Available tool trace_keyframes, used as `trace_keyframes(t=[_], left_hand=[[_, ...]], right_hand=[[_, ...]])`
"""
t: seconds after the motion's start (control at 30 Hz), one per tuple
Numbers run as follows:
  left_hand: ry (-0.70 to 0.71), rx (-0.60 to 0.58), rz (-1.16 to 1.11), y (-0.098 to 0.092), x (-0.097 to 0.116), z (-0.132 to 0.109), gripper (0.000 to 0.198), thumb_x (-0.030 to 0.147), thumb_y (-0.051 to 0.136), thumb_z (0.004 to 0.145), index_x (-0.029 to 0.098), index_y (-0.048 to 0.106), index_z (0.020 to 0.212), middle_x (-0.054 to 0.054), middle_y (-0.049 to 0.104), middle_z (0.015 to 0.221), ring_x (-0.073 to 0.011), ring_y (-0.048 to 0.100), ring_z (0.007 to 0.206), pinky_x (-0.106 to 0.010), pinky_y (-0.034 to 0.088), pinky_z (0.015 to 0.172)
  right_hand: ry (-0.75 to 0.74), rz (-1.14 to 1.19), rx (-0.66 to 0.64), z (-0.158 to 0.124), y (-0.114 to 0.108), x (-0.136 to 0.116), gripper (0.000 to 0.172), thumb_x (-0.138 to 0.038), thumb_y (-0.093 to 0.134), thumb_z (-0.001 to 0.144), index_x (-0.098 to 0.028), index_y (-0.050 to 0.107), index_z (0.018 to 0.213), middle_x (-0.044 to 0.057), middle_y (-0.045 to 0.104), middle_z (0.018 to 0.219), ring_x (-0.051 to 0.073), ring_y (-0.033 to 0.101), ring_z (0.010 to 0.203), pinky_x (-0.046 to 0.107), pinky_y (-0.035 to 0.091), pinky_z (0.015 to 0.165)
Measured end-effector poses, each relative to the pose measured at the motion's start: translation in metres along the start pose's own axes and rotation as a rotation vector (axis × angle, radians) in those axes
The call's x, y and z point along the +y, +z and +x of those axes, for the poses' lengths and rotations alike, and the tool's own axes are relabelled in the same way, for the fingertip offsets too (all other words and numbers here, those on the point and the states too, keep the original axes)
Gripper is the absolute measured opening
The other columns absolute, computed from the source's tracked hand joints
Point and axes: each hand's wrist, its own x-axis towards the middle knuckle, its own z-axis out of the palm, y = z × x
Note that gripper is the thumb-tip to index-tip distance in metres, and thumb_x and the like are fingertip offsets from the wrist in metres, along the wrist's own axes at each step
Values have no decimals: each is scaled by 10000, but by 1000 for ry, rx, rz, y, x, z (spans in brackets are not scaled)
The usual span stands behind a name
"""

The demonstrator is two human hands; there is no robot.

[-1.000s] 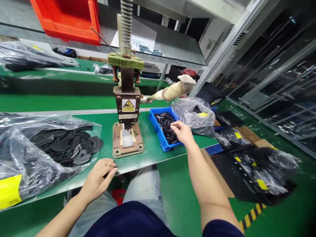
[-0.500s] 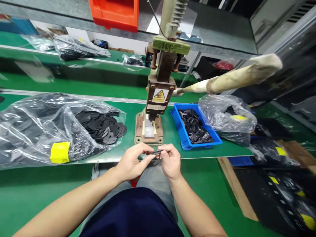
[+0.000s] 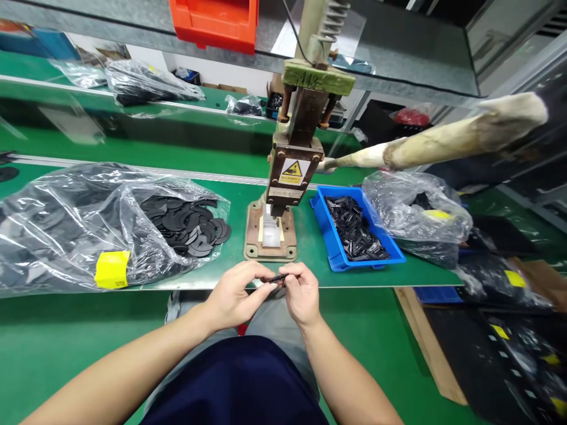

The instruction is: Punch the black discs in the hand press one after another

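A green workbench (image 3: pixel 53 177) runs across the view, its near edge just above the person's lap. On its left part lies a big clear plastic bag (image 3: pixel 66 230) with a yellow label, and flat black discs (image 3: pixel 190 221) spill from its open mouth toward the middle. A hand-lever press (image 3: pixel 292 171) stands at the middle near the front edge; its cloth-wrapped handle (image 3: pixel 465 136) reaches out to the right, above a second clear bag (image 3: pixel 416 212) at the right end. Between press and that bag sits a blue tray (image 3: pixel 336 251) of small black parts (image 3: pixel 354 227). An orange bin (image 3: pixel 212 23) rests on the shelf overhead.

Just in front of the workbench's near edge, below the press base, the left hand (image 3: pixel 233 295) and right hand (image 3: pixel 301 292) meet. Both have fingers curled in, and together they pinch a small thin black piece (image 3: pixel 278 277) by its ends, the left at its left end and the right at its right.
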Motion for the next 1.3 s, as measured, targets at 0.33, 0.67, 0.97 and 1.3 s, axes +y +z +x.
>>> trace_keyframes(t=[0.33, 0.67, 0.97, 1.3], left_hand=[[-701, -156, -758, 11, -15, 8, 466, 502, 878, 777, 190, 534, 818, 12, 655, 727, -89, 564, 586, -219, 448, 563], [-354, 146, -126, -23, -95, 76, 291, 469, 709, 909, 192, 657, 984, -38, 735, 877, -178, 712, 790, -336, 580, 788], [-1, -173, 538, -22, -111, 116, 218, 245, 542, 1006, 186, 750, 1032, -97, 759, 1068, -242, 698, 1037, -373, 540, 964], [51, -258, 542, -29, -116, 126, 234, 203, 536, 1000, 190, 769, 1013, -98, 752, 1071, -239, 699, 1046, -370, 552, 968]], right_hand=[[30, -193, -261, 14, 0, -28, 256, -481, 695, 918, -262, 786, 1015, 9, 683, 791, 141, 650, 660, 292, 560, 641], [-506, -337, 274, 101, -52, -137, 320, -434, 674, 937, -281, 647, 1217, 21, 646, 1019, 146, 646, 939, 318, 553, 895], [-856, -358, -134, 154, -11, -248, 339, -531, 681, 936, -217, 624, 1051, -15, 636, 926, 84, 656, 835, 324, 572, 867], [-879, -347, 9, 103, -9, -195, 300, -376, 670, 930, -249, 543, 689, -25, 536, 650, 152, 595, 661, 439, 570, 771]])
